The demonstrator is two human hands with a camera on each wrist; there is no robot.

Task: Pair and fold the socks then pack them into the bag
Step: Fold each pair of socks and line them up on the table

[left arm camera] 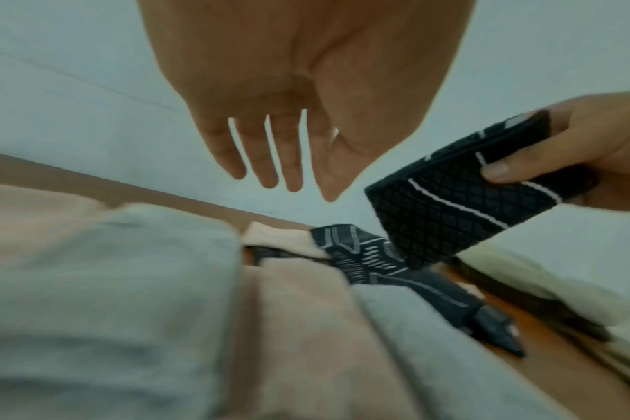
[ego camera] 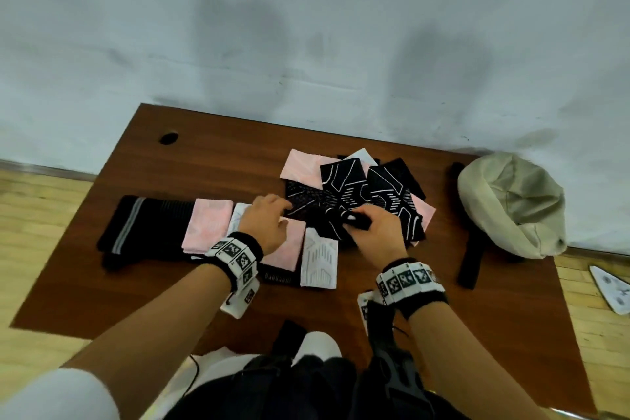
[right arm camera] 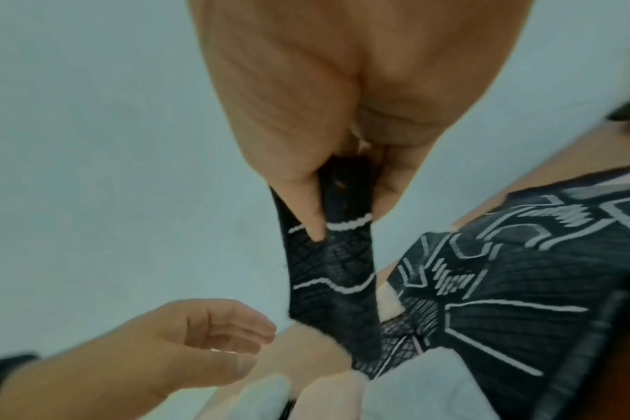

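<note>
Nearest the head camera, the right hand [ego camera: 376, 232] pinches a folded black sock [left arm camera: 461, 196] between thumb and fingers, lifted just clear of the table [ego camera: 204, 160]. The right wrist view shows the fingers curled round its upper end, with the sock hanging down so its long axis runs from the hand toward the pile below. The left hand [ego camera: 266, 222] is just beside it on the left, holding nothing, fingers relaxed and slightly spread; the left wrist view shows the sock's free end closest to those fingers, though blur makes it hard to say whether they touch it.

Under and behind both hands lies the loose heap of black patterned socks [ego camera: 371, 187] mixed with pink ones. To the left, a row of folded pieces sits flat: a pink sock [ego camera: 208, 225], a white sock [ego camera: 318, 261] and a dark striped sock [ego camera: 143, 225] at the far end.

The beige bag [ego camera: 511, 204] stands at the table's right edge, well apart from the hands and on the right hand's side, so that hand looks better placed to carry the sock across.
</note>
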